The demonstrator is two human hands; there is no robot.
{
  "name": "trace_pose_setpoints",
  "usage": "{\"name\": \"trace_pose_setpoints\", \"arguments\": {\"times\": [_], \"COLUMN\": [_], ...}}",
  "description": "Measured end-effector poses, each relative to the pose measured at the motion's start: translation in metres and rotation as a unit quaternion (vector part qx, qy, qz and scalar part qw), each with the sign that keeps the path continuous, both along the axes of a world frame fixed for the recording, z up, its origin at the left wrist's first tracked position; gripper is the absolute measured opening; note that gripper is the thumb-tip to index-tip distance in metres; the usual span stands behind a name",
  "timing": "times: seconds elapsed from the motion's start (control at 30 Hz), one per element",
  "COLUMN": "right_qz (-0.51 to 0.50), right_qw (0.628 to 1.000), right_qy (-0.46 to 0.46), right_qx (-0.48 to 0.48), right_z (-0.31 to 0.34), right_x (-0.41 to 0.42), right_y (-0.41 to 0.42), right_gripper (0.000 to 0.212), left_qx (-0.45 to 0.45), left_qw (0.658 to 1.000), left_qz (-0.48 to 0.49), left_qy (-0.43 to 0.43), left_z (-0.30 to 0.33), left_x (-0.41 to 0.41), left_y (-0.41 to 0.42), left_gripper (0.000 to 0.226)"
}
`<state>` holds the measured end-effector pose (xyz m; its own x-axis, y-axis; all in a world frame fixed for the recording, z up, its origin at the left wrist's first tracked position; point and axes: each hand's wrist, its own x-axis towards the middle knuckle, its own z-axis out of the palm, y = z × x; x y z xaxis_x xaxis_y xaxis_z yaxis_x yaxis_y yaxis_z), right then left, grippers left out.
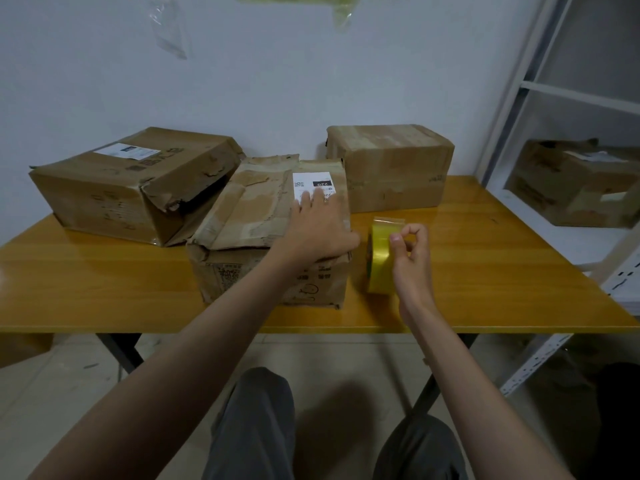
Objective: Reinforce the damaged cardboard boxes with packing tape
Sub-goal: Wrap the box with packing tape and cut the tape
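A torn, crumpled cardboard box [249,216] with a white label stands at the middle of the yellow wooden table [485,271]. My left hand [317,226] lies flat on its top, fingers spread, near the right edge. Just right of the box a yellow roll of packing tape [377,268] stands on its edge. My right hand [410,254] grips the roll from the right and pinches the loose tape end at its top. A larger ripped box [131,185] sits at the back left, and a taped box [391,168] at the back right.
A white metal shelf unit [568,95] stands right of the table, with another worn box [575,185] on it. Pieces of tape hang on the wall [277,64] behind. My knees are below the table's front edge.
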<state>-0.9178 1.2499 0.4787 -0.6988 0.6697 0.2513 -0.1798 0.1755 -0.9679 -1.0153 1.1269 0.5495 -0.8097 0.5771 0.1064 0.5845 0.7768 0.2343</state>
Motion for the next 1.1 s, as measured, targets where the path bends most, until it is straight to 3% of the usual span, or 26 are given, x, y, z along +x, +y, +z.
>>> {"name": "trace_pose_setpoints", "arguments": {"times": [0.33,0.5,0.67,0.9,0.97,1.1], "right_qz": [0.000,0.018,0.008,0.012,0.017,0.020], "right_qw": [0.999,0.995,0.995,0.996,0.995,0.995], "right_qy": [0.016,0.017,0.015,0.004,0.003,-0.002], "right_qx": [-0.052,-0.092,-0.097,-0.093,-0.098,-0.098], "right_z": [0.004,0.010,0.010,0.012,0.011,0.009], "right_x": [0.009,0.008,0.005,0.012,0.012,0.012], "right_y": [-0.005,-0.004,-0.004,-0.002,0.000,0.003], "right_gripper": [0.005,0.008,0.006,0.008,0.007,0.007], "left_qx": [-0.023,-0.027,-0.133,-0.126,-0.113,-0.099], "left_qw": [0.992,0.997,0.991,0.989,0.989,0.987], "left_qz": [-0.106,-0.077,0.004,-0.003,-0.005,-0.003], "left_qy": [-0.058,0.001,-0.009,-0.082,-0.094,-0.129], "left_z": [0.023,0.029,0.033,0.056,0.052,0.035], "left_x": [0.027,0.025,-0.011,-0.056,-0.066,-0.081], "left_y": [-0.076,-0.097,-0.056,0.008,0.018,0.026], "left_gripper": [0.063,0.047,0.109,0.140,0.140,0.118]}}
